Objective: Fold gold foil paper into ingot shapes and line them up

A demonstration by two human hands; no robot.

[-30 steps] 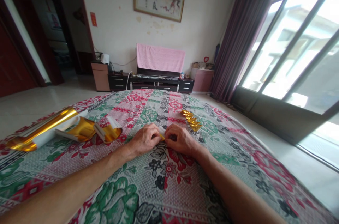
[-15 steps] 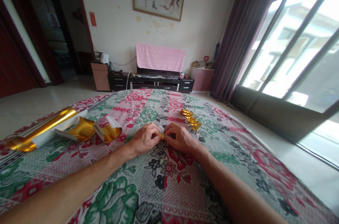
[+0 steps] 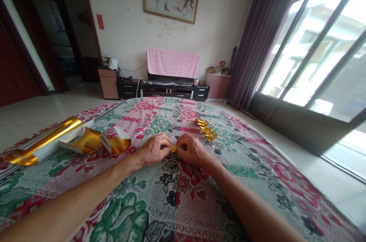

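My left hand (image 3: 154, 149) and my right hand (image 3: 192, 150) meet in the middle of a floral cloth (image 3: 177, 188), fingers curled and pinched. Between their fingertips sits a small piece of gold and white foil paper (image 3: 173, 145), gripped from both sides and mostly hidden. A short row of folded gold pieces (image 3: 206, 129) lies just beyond my right hand. To the left of my left hand lie curled gold foil sheets (image 3: 94, 141) and a long gold foil roll (image 3: 42, 143).
The cloth covers a rounded surface whose edge falls off at the right toward a tiled floor (image 3: 314, 173). A TV cabinet with a pink towel (image 3: 173, 63) stands by the far wall. Large windows (image 3: 323, 40) and a dark curtain are at the right.
Both hands have stayed pinched on the foil piece, shifting slightly closer together; the view has dipped a little. Nothing else has moved.
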